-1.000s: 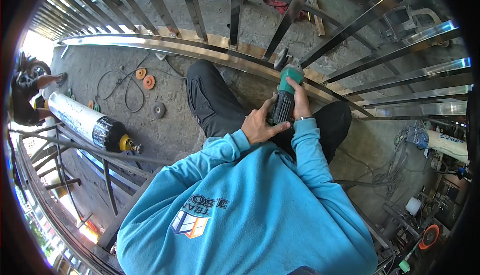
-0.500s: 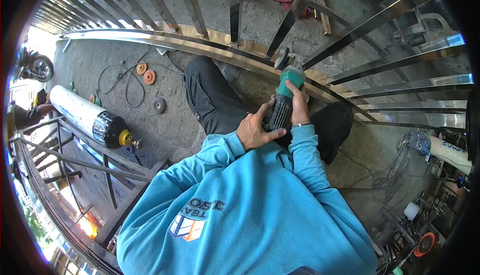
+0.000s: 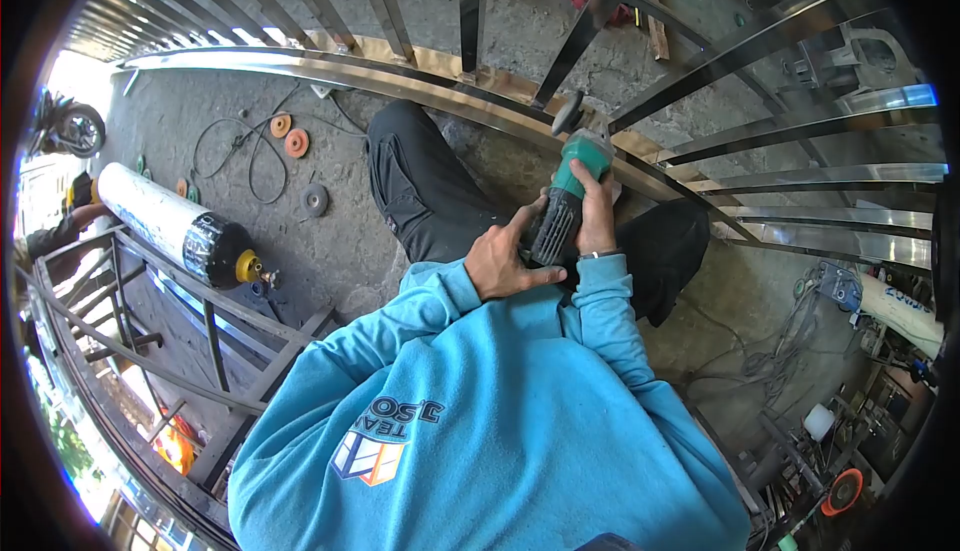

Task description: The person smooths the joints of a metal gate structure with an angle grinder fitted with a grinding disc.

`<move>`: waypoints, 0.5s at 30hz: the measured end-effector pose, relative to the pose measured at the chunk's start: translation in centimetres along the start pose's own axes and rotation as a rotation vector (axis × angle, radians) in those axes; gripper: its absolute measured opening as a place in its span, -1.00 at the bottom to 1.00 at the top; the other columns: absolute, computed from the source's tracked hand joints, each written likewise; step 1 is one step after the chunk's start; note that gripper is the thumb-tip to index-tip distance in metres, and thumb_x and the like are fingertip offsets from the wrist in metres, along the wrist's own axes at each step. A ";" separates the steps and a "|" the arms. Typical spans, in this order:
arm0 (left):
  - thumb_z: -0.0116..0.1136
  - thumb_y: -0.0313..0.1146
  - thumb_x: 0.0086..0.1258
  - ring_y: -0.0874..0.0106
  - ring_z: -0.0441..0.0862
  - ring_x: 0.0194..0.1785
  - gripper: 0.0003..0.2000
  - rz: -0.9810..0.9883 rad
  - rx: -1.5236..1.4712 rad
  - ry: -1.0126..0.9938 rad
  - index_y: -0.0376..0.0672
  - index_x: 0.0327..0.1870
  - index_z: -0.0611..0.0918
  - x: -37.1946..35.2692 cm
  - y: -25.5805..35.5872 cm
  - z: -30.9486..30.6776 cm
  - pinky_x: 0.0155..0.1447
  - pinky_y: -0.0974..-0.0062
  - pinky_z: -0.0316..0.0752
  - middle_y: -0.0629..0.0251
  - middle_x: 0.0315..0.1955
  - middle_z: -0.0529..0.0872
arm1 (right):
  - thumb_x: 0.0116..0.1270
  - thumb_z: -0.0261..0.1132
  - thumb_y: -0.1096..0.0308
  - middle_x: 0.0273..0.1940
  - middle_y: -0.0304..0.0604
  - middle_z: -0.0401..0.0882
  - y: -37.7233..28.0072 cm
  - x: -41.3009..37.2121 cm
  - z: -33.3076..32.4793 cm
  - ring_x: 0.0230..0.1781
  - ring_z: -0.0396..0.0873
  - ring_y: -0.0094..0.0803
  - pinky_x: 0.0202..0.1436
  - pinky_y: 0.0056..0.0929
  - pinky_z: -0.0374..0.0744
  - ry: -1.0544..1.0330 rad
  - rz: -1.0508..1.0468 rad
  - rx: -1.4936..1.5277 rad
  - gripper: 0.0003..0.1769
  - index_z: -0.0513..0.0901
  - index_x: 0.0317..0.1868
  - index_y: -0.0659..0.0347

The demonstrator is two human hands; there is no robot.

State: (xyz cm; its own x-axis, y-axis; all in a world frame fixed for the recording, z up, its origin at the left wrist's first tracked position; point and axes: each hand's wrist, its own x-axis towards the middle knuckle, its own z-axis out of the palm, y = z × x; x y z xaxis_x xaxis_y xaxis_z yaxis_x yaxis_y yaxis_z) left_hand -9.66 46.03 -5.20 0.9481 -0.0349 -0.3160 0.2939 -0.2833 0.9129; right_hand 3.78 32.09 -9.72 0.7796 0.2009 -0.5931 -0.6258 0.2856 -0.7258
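I hold an angle grinder [image 3: 567, 198] with a green head and black body over my lap, its disc [image 3: 568, 112] pointing away from me, close to the metal railing. My right hand [image 3: 597, 213] is closed along the grinder's right side, thumb up on the green head. My left hand [image 3: 505, 255] grips the rear of the black body from the left; its thumb lies across the back end, and its other fingers are partly hidden. The shiny bars of the railing [image 3: 470, 11] rise from a long bottom rail [image 3: 420, 89] just beyond my knees.
On the floor to the left lie orange discs [image 3: 296, 143], a grey disc [image 3: 315, 200] and a looped cable [image 3: 240, 146]. A gas cylinder [image 3: 160, 213] lies beside a metal frame [image 3: 210, 341], with another person's arm [image 3: 60, 236] near it. Tools and cables are at right.
The view has shifted slightly. My hands keep the same hold on the angle grinder, which shows little movement. At left, the other person's arm has moved slightly by the cylinder.
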 end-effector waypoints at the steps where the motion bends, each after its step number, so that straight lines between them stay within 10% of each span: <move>1: 0.58 0.04 0.09 -0.04 0.80 -0.01 0.09 -0.021 0.046 -0.001 -0.27 0.59 0.21 0.0 0.0 -0.3 0.15 0.19 0.66 -0.21 -0.08 0.78 | 0.31 0.48 0.37 -0.06 -0.04 0.58 0.3 0.4 0.2 -0.30 0.71 -0.25 -0.33 -0.24 0.80 -0.004 -0.002 0.001 -0.33 0.30 0.31 0.22; 15: 0.58 0.19 0.04 -0.07 0.79 -0.04 0.15 -0.011 0.227 -0.008 -0.27 0.59 0.25 -0.4 0.6 -2.9 0.12 0.15 0.66 -0.22 -0.08 0.78 | 0.37 0.43 0.21 -0.25 0.03 0.64 1.6 0.4 2.4 -0.41 0.72 -0.15 -0.34 -0.20 0.78 0.003 0.006 0.082 -0.48 0.42 0.19 0.24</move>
State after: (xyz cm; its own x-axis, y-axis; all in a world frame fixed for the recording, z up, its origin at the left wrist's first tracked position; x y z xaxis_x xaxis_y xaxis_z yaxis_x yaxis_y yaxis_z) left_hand -9.55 48.63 -3.82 0.9439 -0.0379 -0.3281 0.2680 -0.4924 0.8281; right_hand 3.13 34.85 -10.33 0.7758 0.1998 -0.5985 -0.6262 0.3603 -0.6914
